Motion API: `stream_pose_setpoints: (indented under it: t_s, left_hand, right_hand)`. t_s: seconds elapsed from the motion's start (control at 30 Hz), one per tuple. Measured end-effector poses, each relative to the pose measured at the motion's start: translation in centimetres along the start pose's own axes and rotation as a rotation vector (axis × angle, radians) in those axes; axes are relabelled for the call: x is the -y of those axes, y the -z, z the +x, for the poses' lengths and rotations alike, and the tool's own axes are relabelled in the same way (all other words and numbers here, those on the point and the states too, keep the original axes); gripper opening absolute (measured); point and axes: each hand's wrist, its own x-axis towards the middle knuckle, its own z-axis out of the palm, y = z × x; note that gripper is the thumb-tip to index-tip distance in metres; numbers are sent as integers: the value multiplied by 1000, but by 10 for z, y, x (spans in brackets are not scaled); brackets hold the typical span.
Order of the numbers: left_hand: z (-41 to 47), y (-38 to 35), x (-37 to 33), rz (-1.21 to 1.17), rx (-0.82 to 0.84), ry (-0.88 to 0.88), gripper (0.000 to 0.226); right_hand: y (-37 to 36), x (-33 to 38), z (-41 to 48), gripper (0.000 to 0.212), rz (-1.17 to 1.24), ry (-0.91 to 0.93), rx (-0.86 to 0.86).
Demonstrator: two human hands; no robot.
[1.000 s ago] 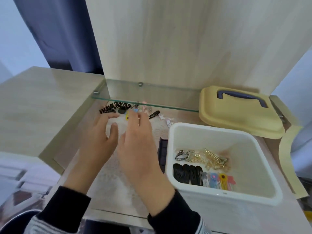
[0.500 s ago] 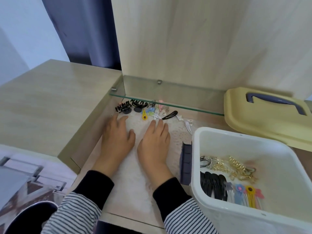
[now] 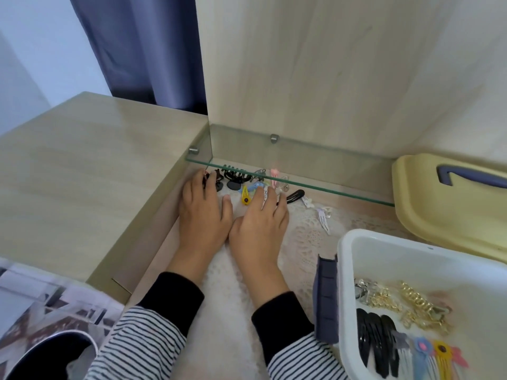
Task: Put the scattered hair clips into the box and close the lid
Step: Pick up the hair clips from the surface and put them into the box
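Scattered hair clips lie under a glass shelf at the back: a black claw clip, a yellow snap clip, a pink clip, a black snap clip and a white clip. My left hand lies flat, its fingertips on the small black clips at the far left. Beside it, my right hand has fingertips on a pale clip among the pile. The white box stands open at the right with several black, gold and coloured clips inside. Its yellow lid with a blue handle lies behind it.
The glass shelf hangs low over the clips. A wooden desk top rises at the left and a wooden panel stands behind. A dark blue latch hangs on the box's left side. A lace mat covers the surface.
Both hands have slid forward to the clip pile under the glass shelf; fingertips now touch the clips. The camera view has shifted left.
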Motion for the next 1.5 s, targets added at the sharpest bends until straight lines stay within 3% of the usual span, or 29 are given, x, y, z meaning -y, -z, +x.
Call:
stream_pose_setpoints:
  t_s: [0.1,0.23,0.43,0.63,0.87,1.07,1.3,1.5]
  left_hand:
    - [0,-3,2,13,27,18,58]
    - [1,-8,7,-96,-2,24,51]
    - [-1,-8,8,-210,-79,2,23]
    - [-1,-6,7,-212,-78,20,23]
    - [-2,-6,8,-256,-86,19,25]
    - [-3,0,6,-514,-139,147,30]
    - [-6,6,4,-556,-129,107,40]
    - [-6,7,2,-556,-131,98,39]
  right_hand:
    - [-4,2,6,64,34,5,-37]
    - [-14,0,22,42,32,20,-92]
    - [-25,-3,32,48,59,69,-58]
    - [-29,-8,32,30,51,45,-76]
    - [-25,-6,28,35,139,-3,-2]
    - [-21,-3,30,69,115,96,70]
    - [-18,0,32,67,-34,179,239]
    - [-17,2,33,60,13,158,264]
